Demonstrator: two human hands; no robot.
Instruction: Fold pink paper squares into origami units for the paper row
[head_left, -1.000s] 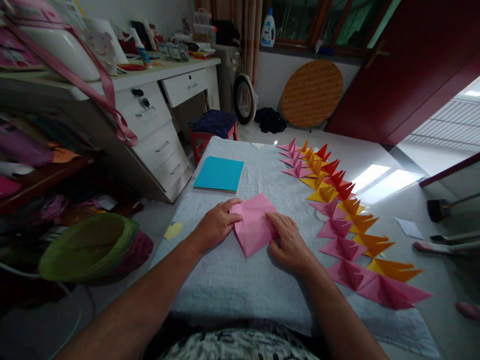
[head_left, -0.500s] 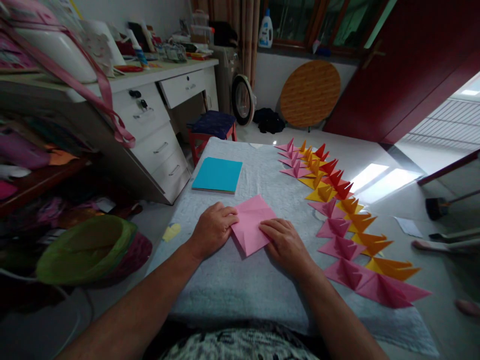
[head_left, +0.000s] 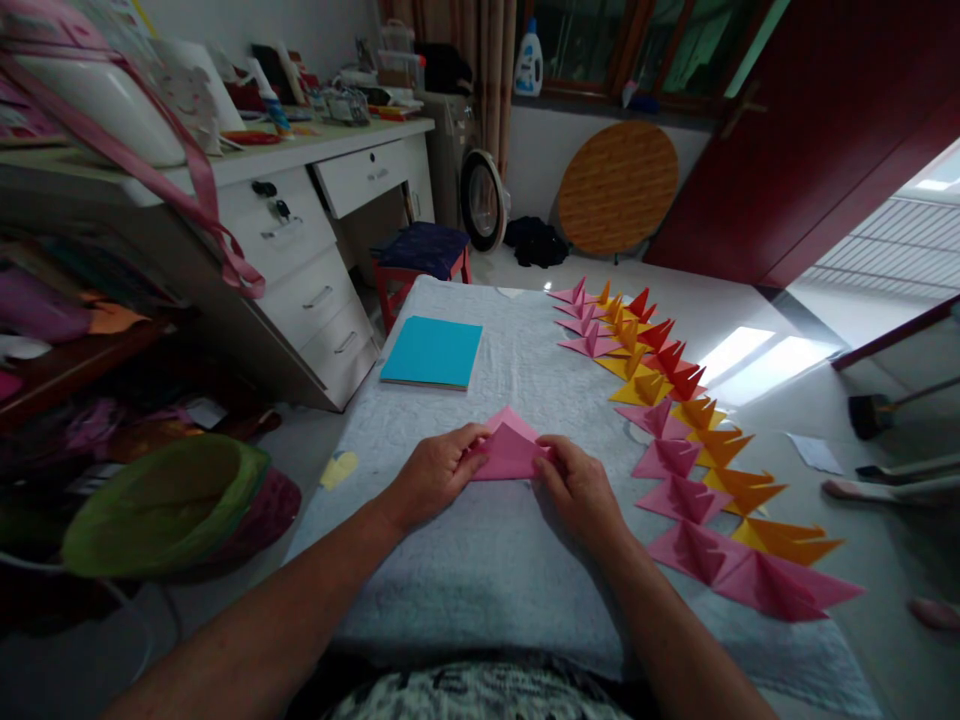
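Note:
A pink sheet of paper lies in the middle of a grey cloth-covered table, folded up into a small triangle. My left hand pinches its left corner, fingers closed on the paper. My right hand pinches its right corner the same way. Both forearms reach in from the near edge.
A stack of blue paper lies at the far left of the table. Two rows of folded pink, yellow, orange and red paper shapes run along the right side. A white desk with drawers and a green bag stand to the left.
The pink sheet lay flat as a diamond under both hands. Its near corner has been folded up and away, so it is now a small triangle pinched at both ends.

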